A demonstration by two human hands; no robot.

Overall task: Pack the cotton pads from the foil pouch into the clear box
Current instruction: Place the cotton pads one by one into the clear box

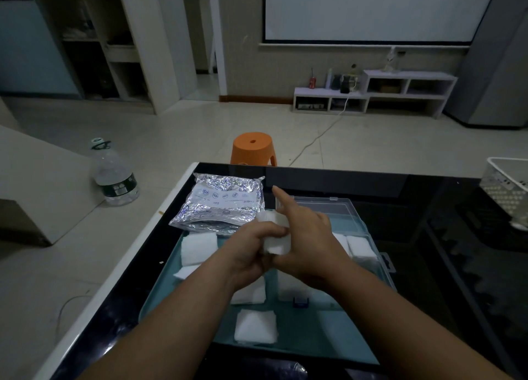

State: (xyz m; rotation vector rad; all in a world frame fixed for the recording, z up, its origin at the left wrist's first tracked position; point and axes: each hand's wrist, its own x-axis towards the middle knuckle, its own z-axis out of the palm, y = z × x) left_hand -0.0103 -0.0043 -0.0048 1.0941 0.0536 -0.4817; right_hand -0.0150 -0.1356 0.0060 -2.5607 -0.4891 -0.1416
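White cotton pads (276, 238), a small stack, sit pinched between both hands above the middle of the clear box (354, 208). Left hand (255, 244) has its grip closed on the near/left side of the stack; right hand (307, 238) is clamped on the right side w/ index finger sticking out straight toward the far edge. How many pads are in the stack: can't tell, edges merge.

Progress, judged: approx. midway. Some pads are in the box already, several loose ones not yet packed, and the foil pouch (220, 205) still looks puffy, so prob. more inside (not visible).

Counts:
- pads in box, right side: 2 visible (360, 246), partly hidden behind right hand; more may be under the arms.
- loose pads left of box on teal tray (160, 291): approx. 4: one far-left (198, 248), one sliver below it (183, 272), one under left wrist (248, 294), one nearest (255, 326).
- foil pouch: 1, lying flat at far-left of tray, label up, open end toward the hands.
- clear box: 1, lid open and tipped back toward far side, blue latch (300, 301) at near edge.
- hands: 2, both busy.

Outward: tray and box rest on dark glossy tabletop (428, 265). White mesh basket (505, 191) at far right, well apart. On the floor beyond: orange stool (253, 148), large water bottle (114, 173) at left.
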